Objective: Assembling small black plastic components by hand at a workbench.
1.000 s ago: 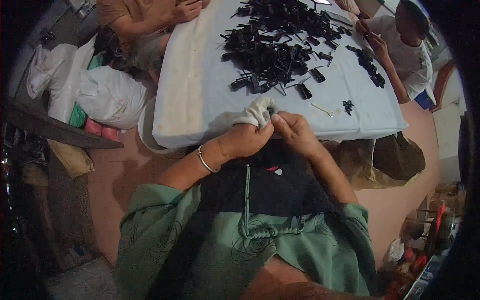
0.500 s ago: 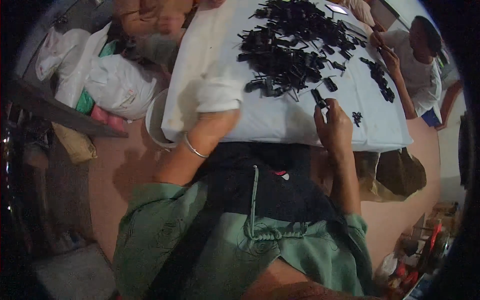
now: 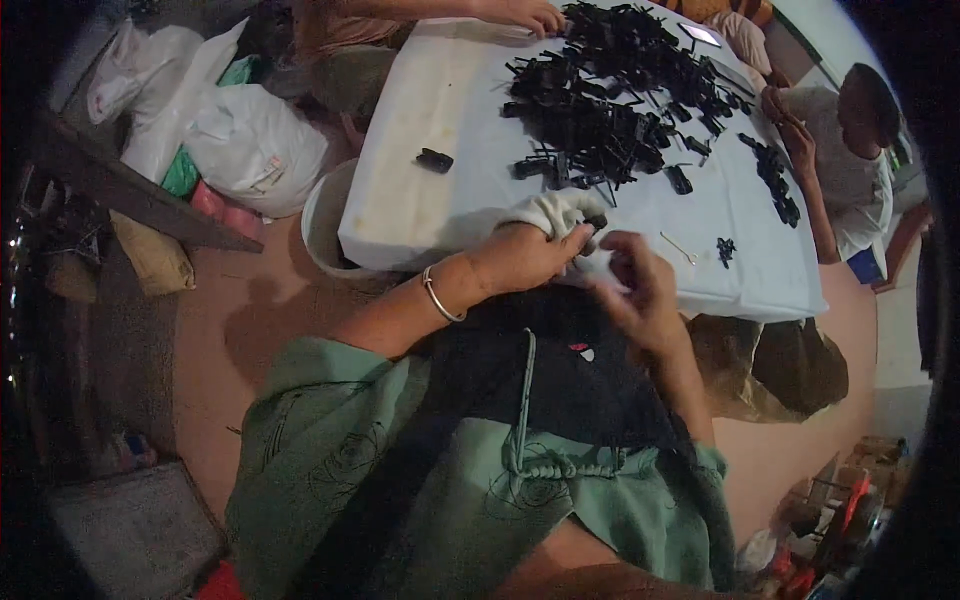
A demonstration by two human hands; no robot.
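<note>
My left hand point(image 3: 530, 255) is near the table's front edge, with white fabric, a glove or cloth, around its fingers. It grips a small black plastic part point(image 3: 592, 224) between thumb and fingers. My right hand point(image 3: 640, 285) is just beside it, slightly blurred. Its fingers are curled but apart from the thumb, and nothing shows in them. A single black plastic piece point(image 3: 435, 160) lies on the left side of the table. Right of my hands lies a thin yellowish tool point(image 3: 680, 248) with a forked end.
A big heap of black plastic parts point(image 3: 610, 110) covers the far middle of the white-covered table point(image 3: 400, 215). A row of parts point(image 3: 770, 180) and a small black cluster point(image 3: 727, 250) lie right. Co-workers' hands point(image 3: 525, 14) point(image 3: 790, 125) are beyond. A white bucket point(image 3: 325, 225) stands left.
My left hand has come right from the table's left side, where a black piece now shows. My right hand has moved nearer my body and left; the black part it held is no longer seen there.
</note>
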